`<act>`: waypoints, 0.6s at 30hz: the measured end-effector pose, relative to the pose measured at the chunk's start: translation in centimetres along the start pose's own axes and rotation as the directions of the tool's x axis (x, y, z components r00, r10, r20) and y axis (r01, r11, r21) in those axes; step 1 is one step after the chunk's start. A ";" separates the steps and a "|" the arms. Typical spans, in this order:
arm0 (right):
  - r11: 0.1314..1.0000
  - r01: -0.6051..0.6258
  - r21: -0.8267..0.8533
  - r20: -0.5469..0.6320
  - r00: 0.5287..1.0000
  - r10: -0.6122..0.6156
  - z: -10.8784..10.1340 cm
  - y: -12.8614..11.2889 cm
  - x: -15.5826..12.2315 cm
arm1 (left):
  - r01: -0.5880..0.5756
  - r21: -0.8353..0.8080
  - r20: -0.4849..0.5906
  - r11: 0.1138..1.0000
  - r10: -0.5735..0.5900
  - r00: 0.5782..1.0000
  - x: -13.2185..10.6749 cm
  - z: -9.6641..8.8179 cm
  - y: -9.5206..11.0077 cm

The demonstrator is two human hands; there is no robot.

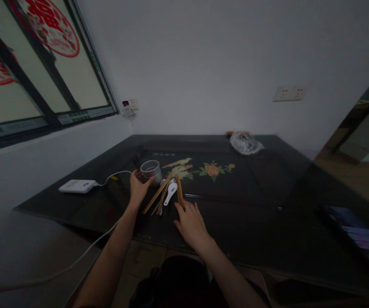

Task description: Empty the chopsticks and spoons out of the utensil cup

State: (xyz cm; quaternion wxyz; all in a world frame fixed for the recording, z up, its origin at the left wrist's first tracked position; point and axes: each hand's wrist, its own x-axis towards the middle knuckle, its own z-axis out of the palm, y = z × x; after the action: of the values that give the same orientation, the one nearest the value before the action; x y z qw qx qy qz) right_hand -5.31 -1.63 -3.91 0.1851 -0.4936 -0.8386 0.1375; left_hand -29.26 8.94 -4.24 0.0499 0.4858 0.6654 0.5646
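My left hand point(138, 188) curls around the near left side of a light grey, open-topped cylindrical holder point(154, 173), with thumb and fingers on its wall. To the right of the holder lies a loose bunch of wooden chopsticks point(158, 194) on the black table. A white ceramic soup spoon point(171, 191) with a blue mark rests among them, bowl end away from me. Several metal utensils point(163, 182) are partly covered by it. My right hand point(190, 222) lies at the near ends of the right-hand chopsticks point(179, 190), fingers apart, fingertips touching or nearly touching them.
The glossy black table point(242, 222) carries a painted bird and flowers. A white power bank point(78, 186) with a cable point(107, 179) lies at left. A crumpled clear plastic bag point(246, 143) sits by the wall, and a phone point(357, 233) lies at the right.
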 end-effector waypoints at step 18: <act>1.000 -0.025 0.001 0.008 1.000 0.025 -0.6 -1.9 0.8 | -0.233 0.268 0.485 0.935 0.078 0.871 -7.1 0.0 0.6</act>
State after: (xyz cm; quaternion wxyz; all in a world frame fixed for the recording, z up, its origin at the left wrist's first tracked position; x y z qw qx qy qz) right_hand -6.84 -1.81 -2.41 0.1804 -0.5033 -0.8330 0.1422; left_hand -25.26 3.88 -7.17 0.0830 0.6613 0.6739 0.3186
